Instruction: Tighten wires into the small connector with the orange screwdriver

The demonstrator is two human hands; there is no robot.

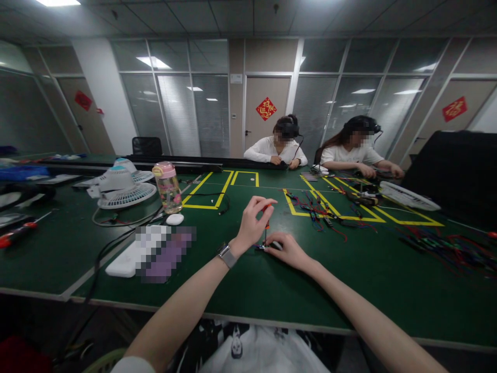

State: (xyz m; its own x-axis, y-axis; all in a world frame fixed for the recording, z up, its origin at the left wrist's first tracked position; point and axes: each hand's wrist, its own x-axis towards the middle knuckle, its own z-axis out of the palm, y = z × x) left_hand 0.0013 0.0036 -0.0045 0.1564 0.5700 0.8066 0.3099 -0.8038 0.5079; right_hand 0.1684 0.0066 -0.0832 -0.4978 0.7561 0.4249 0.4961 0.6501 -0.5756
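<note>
Screwdriver (266, 220) stands upright in your left hand (250, 224), fingers closed around it, tip on the small part (262, 247) your right hand (288, 250) pins to the table (240, 290); next, turn it slowly

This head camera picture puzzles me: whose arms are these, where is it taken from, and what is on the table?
There is no machine here. The camera sits on a person's head and looks forward and down, so the two bare arms reaching in from below are that person's own. The left hand, with a watch on its wrist, holds a small red-handled screwdriver upright. The right hand presses a small part onto the green table; what it is, I cannot tell. To the left lie a fan, a pink-lidded bottle and a larger screwdriver. To the right lie bundles of coloured wires. Two other people sit across the table.
</note>
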